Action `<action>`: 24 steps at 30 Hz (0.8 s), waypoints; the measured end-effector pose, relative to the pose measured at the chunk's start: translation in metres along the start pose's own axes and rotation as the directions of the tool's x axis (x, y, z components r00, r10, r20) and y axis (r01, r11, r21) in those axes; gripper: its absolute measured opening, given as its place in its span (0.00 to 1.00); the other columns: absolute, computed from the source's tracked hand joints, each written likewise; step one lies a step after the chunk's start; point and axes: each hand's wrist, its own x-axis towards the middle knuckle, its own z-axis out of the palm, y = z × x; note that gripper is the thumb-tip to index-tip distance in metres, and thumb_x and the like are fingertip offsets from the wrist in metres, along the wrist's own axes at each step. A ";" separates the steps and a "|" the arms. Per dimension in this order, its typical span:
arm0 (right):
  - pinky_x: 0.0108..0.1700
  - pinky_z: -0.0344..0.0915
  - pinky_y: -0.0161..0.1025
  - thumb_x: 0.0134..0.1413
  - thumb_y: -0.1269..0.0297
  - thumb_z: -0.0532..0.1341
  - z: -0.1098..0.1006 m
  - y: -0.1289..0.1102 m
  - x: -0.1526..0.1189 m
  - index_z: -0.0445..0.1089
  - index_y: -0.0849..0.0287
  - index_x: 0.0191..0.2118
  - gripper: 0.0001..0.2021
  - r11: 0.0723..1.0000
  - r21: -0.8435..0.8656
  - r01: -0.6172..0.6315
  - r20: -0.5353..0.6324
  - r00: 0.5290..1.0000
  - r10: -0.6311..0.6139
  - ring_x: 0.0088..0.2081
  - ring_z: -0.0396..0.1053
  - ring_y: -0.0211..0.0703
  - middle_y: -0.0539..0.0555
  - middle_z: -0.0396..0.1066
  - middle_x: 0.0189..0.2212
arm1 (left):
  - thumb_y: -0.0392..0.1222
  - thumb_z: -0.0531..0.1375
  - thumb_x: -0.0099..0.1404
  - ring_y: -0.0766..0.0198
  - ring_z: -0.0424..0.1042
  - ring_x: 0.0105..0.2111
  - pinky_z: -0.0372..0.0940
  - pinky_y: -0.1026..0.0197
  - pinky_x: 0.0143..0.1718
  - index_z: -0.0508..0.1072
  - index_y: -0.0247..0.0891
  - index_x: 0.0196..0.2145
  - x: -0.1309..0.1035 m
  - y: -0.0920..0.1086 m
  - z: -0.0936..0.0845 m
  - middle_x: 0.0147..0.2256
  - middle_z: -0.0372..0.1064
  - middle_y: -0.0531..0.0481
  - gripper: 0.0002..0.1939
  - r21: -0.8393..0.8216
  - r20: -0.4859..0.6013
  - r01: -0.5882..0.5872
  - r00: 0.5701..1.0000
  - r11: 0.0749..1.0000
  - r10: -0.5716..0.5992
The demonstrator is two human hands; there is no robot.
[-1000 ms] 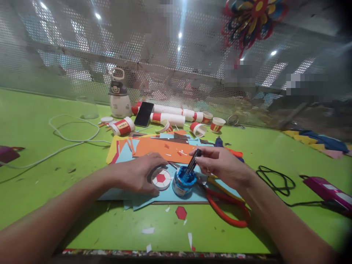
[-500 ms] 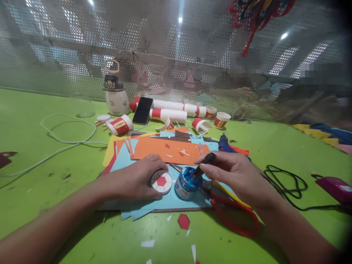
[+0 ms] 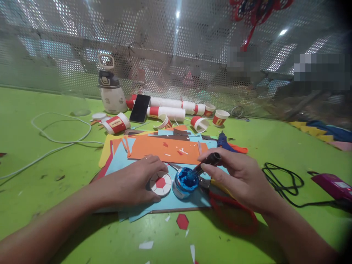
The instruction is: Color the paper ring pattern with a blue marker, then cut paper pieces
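Note:
My left hand (image 3: 137, 181) curls around a round white disc (image 3: 160, 184), which has a red hexagon in its middle and dark lines out to the rim. Thumb and fingers grip its left side. To the right of the disc an open glass jar (image 3: 184, 187) of blue paint stands on light blue paper (image 3: 154, 205). My right hand (image 3: 233, 176) pinches a black pen-shaped tool (image 3: 210, 162), tilted, with its lower tip at the jar's mouth; the tip is smeared blue. Red-handled scissors (image 3: 233, 216) lie below my right hand, partly hidden by it.
Orange paper (image 3: 162, 148) with scraps lies behind the jar. Farther back are paper cups (image 3: 220, 118), a phone (image 3: 140, 108) and a bottle (image 3: 112, 96). A blue glue gun (image 3: 223, 140), a black cable (image 3: 284, 183) and a magenta device (image 3: 331, 186) are rightward. A red hexagon (image 3: 182, 221) lies in front.
My right hand has drawn the black tool slightly up and to the right, so more of the jar's blue inside shows. My left hand keeps its hold on the disc. The view has shifted slightly.

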 end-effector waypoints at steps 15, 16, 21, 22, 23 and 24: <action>0.37 0.65 0.42 0.41 0.53 0.72 0.005 0.016 0.010 0.72 0.61 0.40 0.22 0.845 0.102 -0.525 0.397 0.800 0.450 0.36 0.68 0.46 0.56 0.73 0.38 | 0.43 0.64 0.56 0.51 0.66 0.54 0.62 0.52 0.54 0.62 0.49 0.59 0.000 -0.001 0.001 0.54 0.66 0.49 0.33 -0.017 -0.033 0.043 0.998 0.999 -0.044; 0.37 0.65 0.41 0.41 0.55 0.72 0.006 0.015 0.009 0.71 0.61 0.41 0.22 0.851 0.102 -0.515 0.422 0.797 0.432 0.36 0.68 0.45 0.56 0.74 0.39 | 0.43 0.64 0.55 0.51 0.66 0.54 0.62 0.52 0.54 0.63 0.49 0.59 0.000 -0.002 0.002 0.54 0.66 0.50 0.33 -0.018 -0.039 0.042 0.998 0.999 -0.043; 0.40 0.66 0.41 0.38 0.61 0.74 0.019 0.012 0.006 0.66 0.60 0.55 0.34 0.811 0.242 -0.532 0.461 0.799 0.386 0.39 0.68 0.44 0.56 0.73 0.45 | 0.43 0.64 0.54 0.50 0.68 0.51 0.64 0.52 0.51 0.67 0.44 0.54 0.002 -0.003 0.003 0.51 0.68 0.48 0.29 -0.046 -0.042 0.071 0.996 0.996 -0.073; 0.40 0.66 0.41 0.38 0.62 0.74 0.022 0.011 0.005 0.65 0.60 0.56 0.36 0.815 0.228 -0.533 0.442 0.802 0.402 0.39 0.68 0.44 0.56 0.72 0.45 | 0.43 0.64 0.54 0.50 0.68 0.50 0.64 0.52 0.50 0.68 0.43 0.52 0.003 -0.002 0.003 0.49 0.68 0.47 0.27 -0.045 -0.040 0.075 0.996 0.996 -0.077; 0.40 0.66 0.41 0.38 0.62 0.74 0.023 0.010 0.005 0.64 0.60 0.57 0.37 0.825 0.202 -0.528 0.419 0.808 0.414 0.38 0.67 0.44 0.56 0.72 0.44 | 0.43 0.64 0.54 0.50 0.68 0.49 0.64 0.52 0.49 0.69 0.42 0.51 0.003 -0.002 0.003 0.48 0.68 0.47 0.25 -0.042 -0.038 0.077 0.996 0.996 -0.078; 0.39 0.66 0.41 0.38 0.62 0.73 0.023 0.008 0.005 0.65 0.60 0.56 0.36 0.838 0.173 -0.517 0.396 0.816 0.421 0.37 0.67 0.43 0.55 0.72 0.43 | 0.43 0.63 0.54 0.51 0.68 0.48 0.64 0.52 0.48 0.69 0.42 0.49 0.004 -0.001 0.003 0.47 0.68 0.47 0.24 -0.038 -0.036 0.074 0.996 0.996 -0.076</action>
